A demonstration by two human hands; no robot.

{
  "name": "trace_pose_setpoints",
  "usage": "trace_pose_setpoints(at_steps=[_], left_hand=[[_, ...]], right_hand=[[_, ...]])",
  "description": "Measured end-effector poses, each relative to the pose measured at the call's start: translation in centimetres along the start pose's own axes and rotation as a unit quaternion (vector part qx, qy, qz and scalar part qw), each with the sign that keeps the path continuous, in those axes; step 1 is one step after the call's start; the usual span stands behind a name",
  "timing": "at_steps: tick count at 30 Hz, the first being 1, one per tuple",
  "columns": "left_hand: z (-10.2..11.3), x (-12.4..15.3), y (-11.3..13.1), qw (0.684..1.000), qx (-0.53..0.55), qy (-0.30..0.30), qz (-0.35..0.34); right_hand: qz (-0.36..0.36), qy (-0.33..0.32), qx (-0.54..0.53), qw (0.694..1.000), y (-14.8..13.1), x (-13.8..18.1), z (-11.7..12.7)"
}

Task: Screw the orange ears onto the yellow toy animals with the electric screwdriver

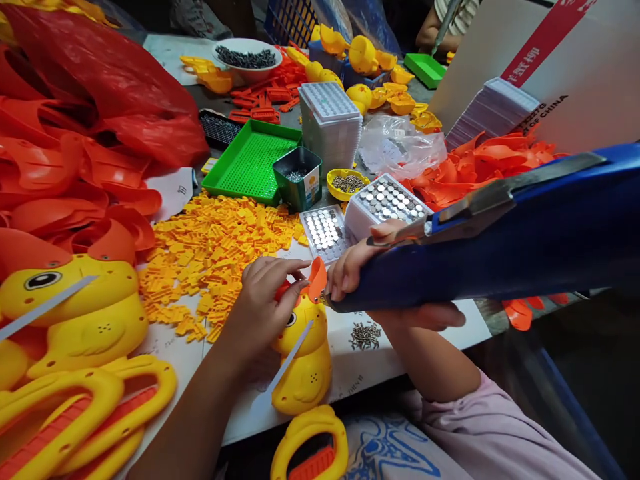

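My right hand (353, 270) is wrapped around a blue power screwdriver (450, 257) that comes in from the right. The screwdriver's tip meets a curved orange piece (317, 280) on the head of a yellow toy duck (306, 373). Pinched at the other side of that head, my left hand (265, 297) steadies the duck, its fingertips partly hidden by the orange parts. A pale strip (290, 363) lies across the duck's body. Its yellow handle (280, 450) with an orange grip extends over the table's front edge. Loose screws (365, 336) are heaped right of the duck.
Small yellow plastic parts (225, 247) are piled behind my left hand. More ducks (75, 320) and orange pieces (40, 173) crowd the left. Trays of silver discs (327, 230), a green tray (250, 160) and a screw bowl (347, 181) stand behind. Another person's arm (429, 33) shows far back.
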State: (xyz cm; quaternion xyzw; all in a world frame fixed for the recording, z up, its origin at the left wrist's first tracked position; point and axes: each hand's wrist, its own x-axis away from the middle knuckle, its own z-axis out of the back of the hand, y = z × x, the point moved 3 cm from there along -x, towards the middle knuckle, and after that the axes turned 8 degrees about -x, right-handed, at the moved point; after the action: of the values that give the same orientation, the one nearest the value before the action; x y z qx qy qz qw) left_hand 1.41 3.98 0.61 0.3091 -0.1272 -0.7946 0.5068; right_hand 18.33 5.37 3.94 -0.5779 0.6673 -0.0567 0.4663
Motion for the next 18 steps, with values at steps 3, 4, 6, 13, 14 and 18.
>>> trace_pose_setpoints(at_steps=[3,4,6,13,14,18], left_hand=[[0.0,0.1,0.0,1.0,-0.005,-0.001,-0.001],[0.1,0.2,-0.1,1.0,-0.007,0.001,0.0],[0.2,0.3,-0.2,1.0,-0.014,0.002,-0.002],[1.0,0.8,0.0,0.996,-0.04,0.034,-0.078],[1.0,0.8,0.0,0.995,-0.039,0.028,-0.088],[1.0,0.8,0.1,0.995,-0.027,0.012,-0.094]], right_hand=[[0.003,-0.014,0.008,1.0,0.4,-0.2,0.0],[0.0,-0.019,0.01,1.0,0.5,-0.3,0.0],[-0.004,-0.002,0.019,1.0,0.7,-0.1,-0.1],[0.058,0.102,0.021,0.993,-1.5,0.2,-1.1],[0.066,0.114,0.028,0.991,-1.9,0.1,-1.2],[0.107,0.16,0.028,0.981,-2.4,-0.1,-1.2]])
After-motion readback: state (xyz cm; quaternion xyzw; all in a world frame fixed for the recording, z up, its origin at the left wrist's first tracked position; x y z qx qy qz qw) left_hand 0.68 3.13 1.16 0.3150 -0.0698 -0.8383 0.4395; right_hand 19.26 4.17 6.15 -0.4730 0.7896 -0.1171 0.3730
